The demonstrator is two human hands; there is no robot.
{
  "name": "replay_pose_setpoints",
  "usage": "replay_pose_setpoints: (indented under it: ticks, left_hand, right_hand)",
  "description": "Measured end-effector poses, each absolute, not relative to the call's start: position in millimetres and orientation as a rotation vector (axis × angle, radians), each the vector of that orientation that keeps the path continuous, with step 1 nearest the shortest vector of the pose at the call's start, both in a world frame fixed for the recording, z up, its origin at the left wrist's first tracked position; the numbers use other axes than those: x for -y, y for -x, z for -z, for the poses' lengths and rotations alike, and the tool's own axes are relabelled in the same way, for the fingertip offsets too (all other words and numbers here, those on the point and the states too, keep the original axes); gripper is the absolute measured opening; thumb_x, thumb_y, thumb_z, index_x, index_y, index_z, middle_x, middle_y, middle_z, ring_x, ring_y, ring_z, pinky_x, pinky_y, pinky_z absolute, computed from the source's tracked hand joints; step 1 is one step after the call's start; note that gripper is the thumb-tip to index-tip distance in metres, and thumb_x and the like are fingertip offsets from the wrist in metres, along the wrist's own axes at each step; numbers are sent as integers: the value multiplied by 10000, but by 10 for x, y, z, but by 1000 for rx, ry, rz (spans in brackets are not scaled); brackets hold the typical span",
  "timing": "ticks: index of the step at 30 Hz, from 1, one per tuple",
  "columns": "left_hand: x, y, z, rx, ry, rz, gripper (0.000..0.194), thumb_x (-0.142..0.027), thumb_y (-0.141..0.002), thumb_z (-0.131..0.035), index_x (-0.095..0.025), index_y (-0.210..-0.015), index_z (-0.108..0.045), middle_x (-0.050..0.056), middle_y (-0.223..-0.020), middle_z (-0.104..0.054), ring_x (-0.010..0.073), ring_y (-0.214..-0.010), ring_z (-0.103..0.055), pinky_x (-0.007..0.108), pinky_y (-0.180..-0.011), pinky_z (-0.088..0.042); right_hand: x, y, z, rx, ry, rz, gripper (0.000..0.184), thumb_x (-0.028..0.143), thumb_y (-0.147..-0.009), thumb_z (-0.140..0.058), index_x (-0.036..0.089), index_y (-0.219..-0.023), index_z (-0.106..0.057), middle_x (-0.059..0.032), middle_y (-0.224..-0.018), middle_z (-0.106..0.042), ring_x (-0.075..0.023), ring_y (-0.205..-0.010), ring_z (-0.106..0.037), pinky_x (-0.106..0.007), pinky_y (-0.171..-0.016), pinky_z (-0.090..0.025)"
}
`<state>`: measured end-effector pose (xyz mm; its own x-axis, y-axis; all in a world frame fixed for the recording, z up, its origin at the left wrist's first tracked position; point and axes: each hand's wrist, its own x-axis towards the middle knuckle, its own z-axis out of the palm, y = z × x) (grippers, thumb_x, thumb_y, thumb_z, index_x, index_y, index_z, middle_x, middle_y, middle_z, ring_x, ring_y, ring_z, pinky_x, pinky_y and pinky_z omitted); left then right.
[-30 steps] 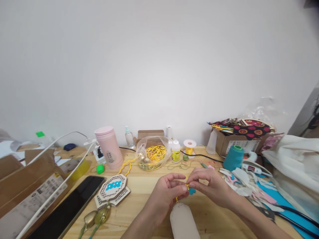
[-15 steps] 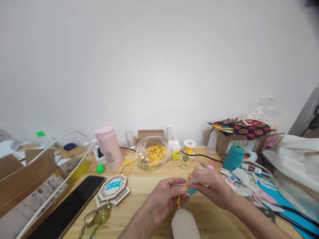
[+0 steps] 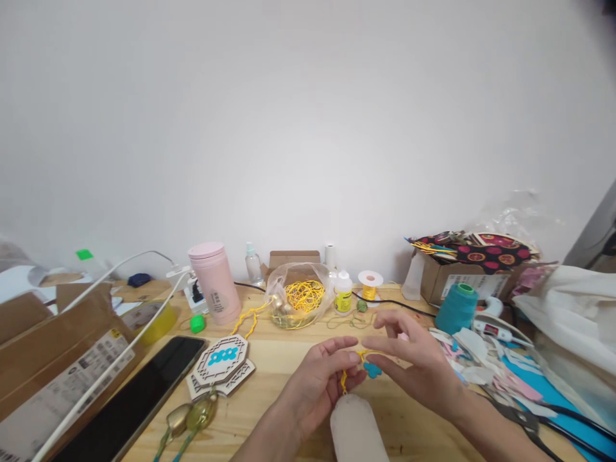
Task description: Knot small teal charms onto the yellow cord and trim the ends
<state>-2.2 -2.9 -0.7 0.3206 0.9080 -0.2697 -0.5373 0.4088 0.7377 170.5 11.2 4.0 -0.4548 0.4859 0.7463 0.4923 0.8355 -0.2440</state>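
My left hand [image 3: 323, 378] pinches a yellow cord [image 3: 343, 383] between thumb and fingers. From the cord hangs a pale, rounded flat piece [image 3: 357, 428], lying in front of me at the bottom. A small blue flower-shaped piece [image 3: 372, 369] sits by the cord, just under my right thumb. My right hand [image 3: 418, 359] is beside it with thumb and fingers apart; a strand of cord passes between them without being gripped.
Left of my hands lie octagonal wooden lattice ornaments [image 3: 222, 359] and a black phone [image 3: 139, 401]. A pink tumbler [image 3: 215, 285], a bag of yellow cord [image 3: 302, 296], a glue bottle [image 3: 343, 294] and a cord spool [image 3: 369, 287] stand behind. Teal thread [image 3: 457, 309] and scissors [image 3: 517, 414] are right.
My right hand has let go of the cord, its fingers spreading and lifting slightly to the right. The blue flower-shaped piece shows more fully. My left hand keeps its pinch.
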Motion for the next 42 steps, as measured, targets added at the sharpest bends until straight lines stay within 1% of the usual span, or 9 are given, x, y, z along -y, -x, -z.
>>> replay_pose_setpoints:
  ticks: [4,11,14,17,21,25,32,38,42]
  left_hand:
    - [43,11,-6,-774,-582,-1029,245,-15,-647,-615,-102,-868,-555,1,-568,-591,73,-537,-534,266,-698,-488]
    - [32,-7,-7,-788,-584,-1021,247,-9,-635,-623,-102,-854,-557,-5,-559,-576,69,-516,-522,263,-691,-483]
    - [28,-9,1,-797,-604,-1012,255,-26,-626,-636,-110,-853,-554,-9,-571,-581,68,-520,-521,276,-708,-473]
    - [26,-12,15,-849,-726,-1031,261,-60,-614,-649,-121,-849,-551,-5,-597,-602,75,-546,-530,270,-700,-452]
    - [17,-17,14,-967,-893,-1103,256,-71,-565,-691,-113,-792,-579,0,-576,-627,77,-544,-528,197,-591,-392]
    - [16,-28,-8,-1032,-987,-1131,254,-117,-553,-710,-116,-774,-586,7,-576,-641,87,-533,-527,197,-548,-364]
    - [49,-7,-4,-801,-762,-1072,265,-62,-624,-647,-106,-867,-549,-22,-537,-574,58,-500,-485,250,-669,-432]
    - [39,-4,-31,-819,-669,-1039,257,-29,-633,-627,-103,-862,-538,-8,-545,-576,68,-513,-508,301,-729,-468]
    - [49,-1,-34,-846,-686,-1045,254,-31,-617,-639,-100,-844,-548,1,-571,-591,71,-515,-518,296,-723,-469]
  right_hand:
    - [-74,-1705,-89,2229,680,289,131,203,-808,-518,261,-832,-633,-48,-817,-504,-144,-657,-437,-262,-550,-332]
    - [-44,-1666,-96,2315,670,335,210,177,-883,-393,225,-866,-596,-24,-723,-554,-132,-600,-435,-258,-531,-290]
    - [-46,-1630,-103,2285,704,266,327,235,-914,-311,177,-738,-580,-38,-689,-557,-133,-582,-449,-249,-511,-311]
    - [-59,-1594,-101,2238,747,84,357,280,-914,-295,166,-700,-557,-50,-696,-558,-139,-618,-484,-241,-530,-356]
    - [-74,-1564,-63,2225,847,-130,294,268,-888,-347,170,-695,-546,-52,-709,-565,-155,-656,-511,-248,-550,-384]
    - [-85,-1563,-16,2138,890,-234,217,241,-850,-428,176,-692,-561,-39,-686,-557,-158,-657,-510,-256,-560,-386]
    - [-123,-1628,-89,2063,810,-703,118,227,-819,-515,187,-819,-626,-30,-758,-619,-147,-710,-563,-253,-647,-432]
    - [-145,-1654,-72,2060,732,-646,83,219,-787,-577,204,-816,-653,-18,-741,-632,-138,-700,-564,-243,-637,-424]
    - [-171,-1678,-46,2101,688,-463,76,235,-775,-597,226,-812,-663,-20,-718,-632,-153,-692,-542,-283,-644,-396]
